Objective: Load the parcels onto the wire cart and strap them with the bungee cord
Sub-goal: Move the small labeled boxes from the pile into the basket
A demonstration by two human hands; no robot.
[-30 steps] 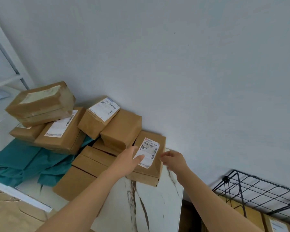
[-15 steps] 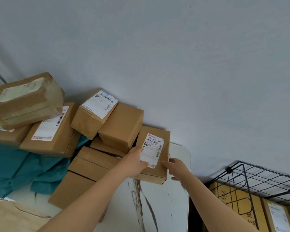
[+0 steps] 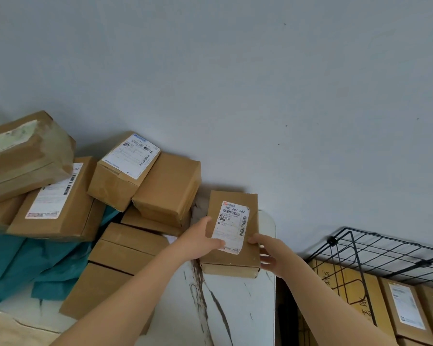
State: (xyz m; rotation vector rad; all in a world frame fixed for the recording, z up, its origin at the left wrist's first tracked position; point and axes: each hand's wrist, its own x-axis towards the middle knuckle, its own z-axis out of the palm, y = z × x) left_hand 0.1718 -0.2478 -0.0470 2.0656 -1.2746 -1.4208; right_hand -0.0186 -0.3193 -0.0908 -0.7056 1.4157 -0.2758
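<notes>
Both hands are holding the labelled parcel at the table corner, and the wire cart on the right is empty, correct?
Not empty: the head view shows boxes already inside the wire cart. The left hand and right hand do hold the labelled parcel at the table corner.
</notes>
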